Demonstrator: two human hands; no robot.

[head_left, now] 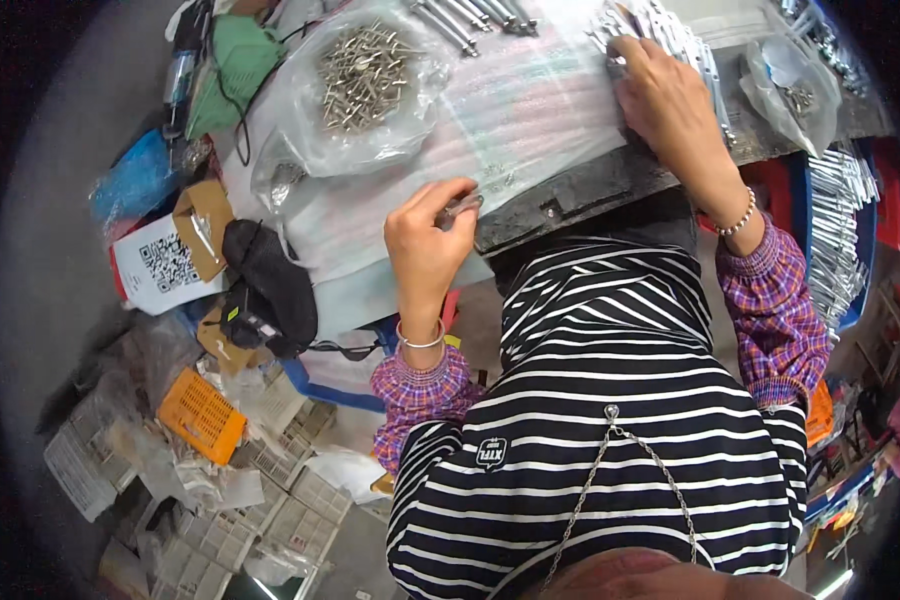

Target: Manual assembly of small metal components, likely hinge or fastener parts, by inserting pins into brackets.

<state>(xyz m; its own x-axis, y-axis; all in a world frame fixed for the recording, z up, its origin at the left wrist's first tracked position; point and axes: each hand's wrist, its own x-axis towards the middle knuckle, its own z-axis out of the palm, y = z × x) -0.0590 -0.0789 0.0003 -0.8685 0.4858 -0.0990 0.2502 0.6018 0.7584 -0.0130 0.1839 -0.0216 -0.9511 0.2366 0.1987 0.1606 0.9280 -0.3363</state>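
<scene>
My left hand [430, 235] is closed in a pinch above the front edge of the work surface. A small grey metal part [460, 206] sticks out between its thumb and index finger; its exact kind is unclear. Farther right, my right hand [670, 105] has its fingers bent at the near left side of a pile of slim silver metal rods [675, 35]. Its fingertips meet by the pile, and what they pinch is mostly hidden. Between the hands and beyond them, a clear plastic bag [305, 125] lies open, full of short metal pins or rivets [365, 80].
Long metal bolts [475, 20] lie at the far edge. A smaller bag of parts [795, 95] sits at the right. Below it, a blue bin [865, 270] holds many silver rods. A black pouch [270, 285], a printed card [165, 265] and a green item [235, 75] are at the left.
</scene>
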